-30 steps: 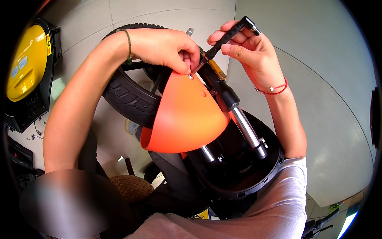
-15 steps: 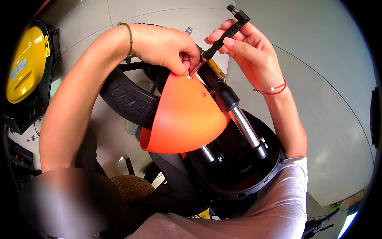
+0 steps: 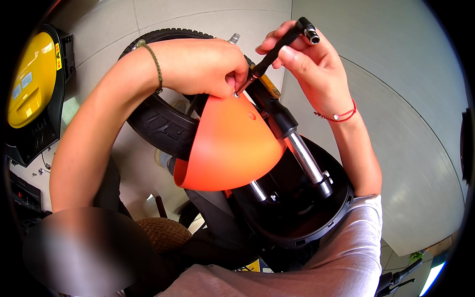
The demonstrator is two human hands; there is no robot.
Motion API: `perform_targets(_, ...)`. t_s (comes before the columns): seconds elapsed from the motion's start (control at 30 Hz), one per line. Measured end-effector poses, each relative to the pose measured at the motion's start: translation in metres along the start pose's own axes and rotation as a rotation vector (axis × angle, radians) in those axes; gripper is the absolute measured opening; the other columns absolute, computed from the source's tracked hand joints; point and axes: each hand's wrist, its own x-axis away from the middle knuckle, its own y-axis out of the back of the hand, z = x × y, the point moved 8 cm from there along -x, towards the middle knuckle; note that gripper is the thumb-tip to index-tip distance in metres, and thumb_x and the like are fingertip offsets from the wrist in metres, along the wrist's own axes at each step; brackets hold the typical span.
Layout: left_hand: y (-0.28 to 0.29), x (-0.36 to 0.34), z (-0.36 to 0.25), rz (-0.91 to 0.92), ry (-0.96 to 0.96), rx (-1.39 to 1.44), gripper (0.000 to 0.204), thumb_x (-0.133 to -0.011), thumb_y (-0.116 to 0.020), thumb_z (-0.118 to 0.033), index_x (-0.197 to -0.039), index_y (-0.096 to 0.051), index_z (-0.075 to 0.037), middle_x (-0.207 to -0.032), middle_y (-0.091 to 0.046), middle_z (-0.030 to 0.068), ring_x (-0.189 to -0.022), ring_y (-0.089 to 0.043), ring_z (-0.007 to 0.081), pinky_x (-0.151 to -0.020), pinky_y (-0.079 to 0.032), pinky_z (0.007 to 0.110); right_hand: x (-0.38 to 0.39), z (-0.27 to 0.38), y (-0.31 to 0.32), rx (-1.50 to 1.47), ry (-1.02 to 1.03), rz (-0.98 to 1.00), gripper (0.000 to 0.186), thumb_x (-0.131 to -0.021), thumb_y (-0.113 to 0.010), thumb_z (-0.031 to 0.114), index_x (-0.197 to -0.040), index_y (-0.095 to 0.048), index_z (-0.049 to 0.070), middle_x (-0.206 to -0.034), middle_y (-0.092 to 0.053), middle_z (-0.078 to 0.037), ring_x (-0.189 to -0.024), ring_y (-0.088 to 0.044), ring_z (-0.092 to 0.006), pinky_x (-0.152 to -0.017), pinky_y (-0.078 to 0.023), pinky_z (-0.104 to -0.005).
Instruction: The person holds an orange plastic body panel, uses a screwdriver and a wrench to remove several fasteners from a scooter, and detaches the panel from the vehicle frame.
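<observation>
My right hand (image 3: pixel 311 64) grips a black screwdriver (image 3: pixel 269 57) with a bent, socket-ended head at the top. Its thin tip meets a small silver screw (image 3: pixel 236 94) near the narrow upper end of a curved orange mudguard (image 3: pixel 232 143). Fingers closed, my left hand (image 3: pixel 213 69) pinches the mudguard's upper edge right beside that screw; the fingertips are partly hidden. A second round hole (image 3: pixel 252 116) shows lower on the mudguard. Behind the left wrist is a black tyre (image 3: pixel 163 121). A fork leg with a chrome tube (image 3: pixel 304 156) runs along the mudguard's right side.
A round black housing (image 3: pixel 297 232) surrounds the fork's lower end, close to my body. To the far left lies a yellow and black cover (image 3: pixel 32 79), with several loose screws (image 3: pixel 42 172) on the floor below. A woven brown seat (image 3: pixel 163 234) is at lower left.
The screwdriver has turned, so its bent head now points right and down. My left wrist has dropped slightly, uncovering more tyre behind it. The mudguard looks unmoved.
</observation>
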Motion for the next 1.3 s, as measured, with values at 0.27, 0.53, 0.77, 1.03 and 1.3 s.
perform_targets(0.27,-0.003,-0.004,0.005,0.028,0.081,-0.023,0.020,-0.076,-0.057,-0.011,-0.089,-0.065,0.002,-0.076,-0.062,0.0110,-0.075,-0.061,0.0243,-0.070,-0.049,0.035,0.000,-0.001,0.009,0.164,-0.043,-0.082,0.033,-0.093,-0.064,0.007,-0.124,-0.057,0.000,-0.103,-0.070,-0.008,-0.102,-0.067,-0.0242,-0.084,-0.050,-0.0323)
perform_targets(0.53,-0.007,-0.008,0.009,0.074,0.162,-0.087,0.020,-0.078,-0.057,-0.014,-0.088,-0.064,0.002,-0.076,-0.062,0.0116,-0.073,-0.061,0.0249,-0.070,-0.049,0.035,-0.001,-0.001,0.005,0.099,0.013,-0.014,0.025,-0.095,-0.059,0.004,-0.119,-0.054,0.003,-0.106,-0.071,-0.009,-0.110,-0.066,-0.0289,-0.084,-0.050,-0.0320)
perform_targets(0.77,-0.005,-0.006,0.008,0.060,0.130,-0.023,0.020,-0.080,-0.056,-0.015,-0.088,-0.064,0.002,-0.075,-0.062,0.0120,-0.070,-0.059,0.0247,-0.068,-0.048,0.035,-0.002,-0.003,0.002,-0.026,-0.044,0.034,0.022,-0.094,-0.062,0.005,-0.115,-0.056,0.003,-0.107,-0.069,-0.013,-0.102,-0.066,-0.0202,-0.085,-0.050,-0.0302)
perform_targets(1.03,-0.006,-0.006,0.012,0.047,0.167,-0.029,0.022,-0.083,-0.050,-0.014,-0.089,-0.065,0.002,-0.077,-0.064,0.0137,-0.071,-0.060,0.0261,-0.069,-0.048,0.036,0.003,-0.018,0.017,0.064,-0.158,-0.168,0.018,-0.092,-0.066,0.008,-0.108,-0.064,0.001,-0.105,-0.067,-0.008,-0.105,-0.064,-0.0193,-0.090,-0.049,-0.0318)
perform_targets(1.3,-0.006,-0.005,0.009,0.058,0.174,-0.037,0.024,-0.087,-0.047,-0.014,-0.090,-0.064,0.002,-0.081,-0.064,0.0163,-0.080,-0.063,0.0292,-0.076,-0.049,0.039,0.001,-0.010,0.006,0.006,-0.037,-0.057,0.027,-0.094,-0.062,0.011,-0.119,-0.060,0.000,-0.108,-0.068,-0.010,-0.109,-0.064,-0.0216,-0.096,-0.048,-0.0359)
